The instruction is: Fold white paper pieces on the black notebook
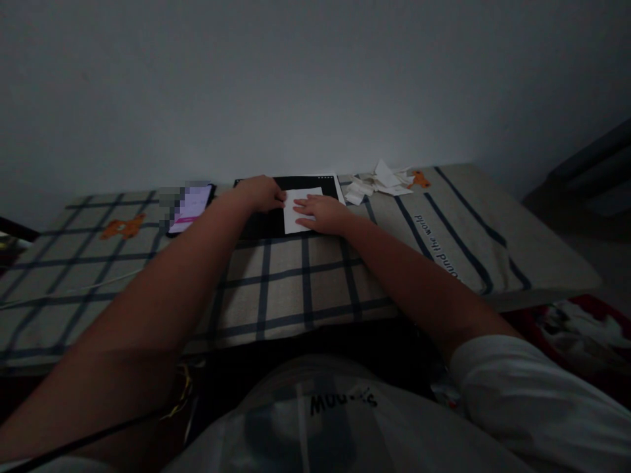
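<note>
Paper [297,207] is pinned flat on the black pad [266,223] at the desk's far edge, pressed by the right hand [323,213]; the left hand [261,194], fingers curled, touches its left edge.

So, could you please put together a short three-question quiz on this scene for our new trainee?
1. True or false: both hands touch the white paper.
2. What lies left of the black board: A) a phone B) a cup C) scissors?
3. Which hand lies flat on the paper?

Key:
1. True: the left hand is at its edge, the right hand on it.
2. A, the phone.
3. The right.
</note>
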Demonstrator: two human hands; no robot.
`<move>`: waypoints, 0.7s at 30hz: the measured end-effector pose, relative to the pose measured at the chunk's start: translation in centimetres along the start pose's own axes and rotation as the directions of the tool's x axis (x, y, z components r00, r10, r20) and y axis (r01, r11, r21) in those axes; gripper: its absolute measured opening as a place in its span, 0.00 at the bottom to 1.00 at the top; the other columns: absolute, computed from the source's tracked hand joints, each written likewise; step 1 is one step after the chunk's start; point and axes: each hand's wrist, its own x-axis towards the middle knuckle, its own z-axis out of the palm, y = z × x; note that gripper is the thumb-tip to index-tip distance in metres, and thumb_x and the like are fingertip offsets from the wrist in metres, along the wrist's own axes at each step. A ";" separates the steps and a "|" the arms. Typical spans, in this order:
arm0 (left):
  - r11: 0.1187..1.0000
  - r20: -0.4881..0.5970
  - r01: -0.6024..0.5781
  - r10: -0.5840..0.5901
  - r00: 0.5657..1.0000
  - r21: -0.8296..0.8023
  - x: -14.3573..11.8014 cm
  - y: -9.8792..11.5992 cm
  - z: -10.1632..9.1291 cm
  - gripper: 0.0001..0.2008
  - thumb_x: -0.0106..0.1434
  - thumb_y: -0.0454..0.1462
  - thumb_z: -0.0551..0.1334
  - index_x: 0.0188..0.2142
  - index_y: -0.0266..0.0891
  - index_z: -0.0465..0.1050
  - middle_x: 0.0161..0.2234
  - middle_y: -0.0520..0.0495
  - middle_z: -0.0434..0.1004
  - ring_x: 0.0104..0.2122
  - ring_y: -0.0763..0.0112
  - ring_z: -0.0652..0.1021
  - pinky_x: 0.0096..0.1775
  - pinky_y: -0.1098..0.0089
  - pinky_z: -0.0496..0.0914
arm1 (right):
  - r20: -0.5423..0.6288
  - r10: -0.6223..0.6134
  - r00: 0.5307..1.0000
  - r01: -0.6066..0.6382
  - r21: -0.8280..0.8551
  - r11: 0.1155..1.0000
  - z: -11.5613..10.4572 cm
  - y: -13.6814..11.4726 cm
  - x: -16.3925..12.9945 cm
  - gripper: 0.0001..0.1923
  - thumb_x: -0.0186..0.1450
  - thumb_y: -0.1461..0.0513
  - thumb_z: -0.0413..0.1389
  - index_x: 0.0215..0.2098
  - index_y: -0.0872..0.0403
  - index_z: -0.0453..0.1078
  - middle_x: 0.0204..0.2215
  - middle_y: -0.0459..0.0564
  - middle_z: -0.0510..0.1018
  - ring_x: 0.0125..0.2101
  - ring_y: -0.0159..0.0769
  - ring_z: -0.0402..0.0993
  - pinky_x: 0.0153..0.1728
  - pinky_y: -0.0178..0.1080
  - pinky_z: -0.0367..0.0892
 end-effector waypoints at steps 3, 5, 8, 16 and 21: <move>0.995 0.049 0.052 -0.057 0.997 0.084 -0.5 0.9 -0.1 0.16 0.72 0.45 0.69 0.56 0.55 0.90 0.52 0.48 0.92 0.52 0.54 0.87 0.50 0.64 0.77 | -0.013 -0.007 1.000 0.007 0.002 1.000 0.1 0.1 0.0 0.29 0.83 0.52 0.54 0.75 0.57 0.74 0.78 0.58 0.71 0.76 0.58 0.70 0.77 0.59 0.64; 0.992 0.026 0.066 -0.069 0.997 0.104 -0.9 1.4 -0.2 0.16 0.74 0.45 0.68 0.56 0.54 0.91 0.54 0.46 0.92 0.54 0.51 0.87 0.51 0.62 0.78 | -0.006 -0.001 1.000 0.001 0.010 1.000 0.1 0.1 0.0 0.29 0.83 0.53 0.54 0.76 0.58 0.73 0.77 0.59 0.70 0.76 0.58 0.69 0.77 0.59 0.63; 0.994 0.009 0.071 -0.072 0.997 0.079 -1.1 1.6 -0.2 0.16 0.74 0.44 0.68 0.57 0.55 0.90 0.54 0.47 0.92 0.56 0.51 0.87 0.53 0.62 0.78 | 0.012 0.013 1.000 -0.013 0.016 1.000 -0.2 -0.1 0.0 0.29 0.83 0.53 0.55 0.76 0.58 0.73 0.78 0.58 0.70 0.77 0.57 0.68 0.78 0.58 0.62; 0.996 0.021 0.068 -0.069 0.997 0.052 -1.4 1.6 -0.5 0.19 0.75 0.43 0.66 0.62 0.51 0.88 0.60 0.45 0.90 0.60 0.51 0.85 0.57 0.61 0.77 | 0.038 0.035 0.999 -0.035 0.005 0.999 -0.5 -0.5 -0.1 0.29 0.83 0.53 0.54 0.77 0.57 0.71 0.79 0.57 0.69 0.78 0.58 0.65 0.79 0.59 0.60; 0.997 -0.004 0.040 -0.040 0.999 0.072 -1.4 1.5 -0.4 0.18 0.76 0.43 0.65 0.59 0.51 0.89 0.57 0.45 0.91 0.58 0.51 0.86 0.56 0.60 0.77 | 0.032 0.044 0.999 -0.045 0.024 0.999 -0.5 -0.4 -0.1 0.29 0.83 0.52 0.54 0.77 0.55 0.72 0.78 0.57 0.69 0.79 0.57 0.65 0.79 0.58 0.60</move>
